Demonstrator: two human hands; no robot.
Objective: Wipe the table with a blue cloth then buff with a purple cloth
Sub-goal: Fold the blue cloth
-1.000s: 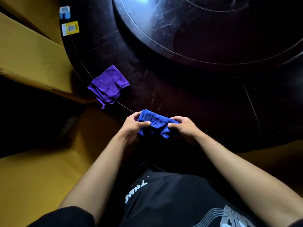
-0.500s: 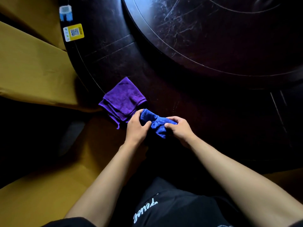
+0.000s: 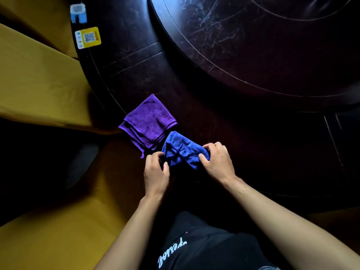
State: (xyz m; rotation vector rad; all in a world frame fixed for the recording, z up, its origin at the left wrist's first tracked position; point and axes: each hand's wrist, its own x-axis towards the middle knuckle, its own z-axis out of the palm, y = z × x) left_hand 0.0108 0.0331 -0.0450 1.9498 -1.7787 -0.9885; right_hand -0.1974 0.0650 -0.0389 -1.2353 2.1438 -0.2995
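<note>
At the near worktop (image 3: 194, 78) edge, both hands, left (image 3: 155, 169) and right (image 3: 218, 161), now pinch the crumpled blue microfibre cloth (image 3: 181, 151) down beside the folded purple cloth (image 3: 149, 121); wiping looks imminent.

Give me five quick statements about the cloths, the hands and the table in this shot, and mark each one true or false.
1. Both hands are on the blue cloth. True: the left hand pinches its left edge and the right hand grips its right end.
2. The purple cloth is spread out flat in a single layer. False: it lies folded in a square, with stacked edges showing.
3. The purple cloth lies to the left of the blue cloth, near the edge of the table. True.
4. A hand is holding the purple cloth. False: neither hand grips it.
5. The yellow sticker lies right next to the cloths. False: it is farther along the table's rim, by a blue sticker.
</note>
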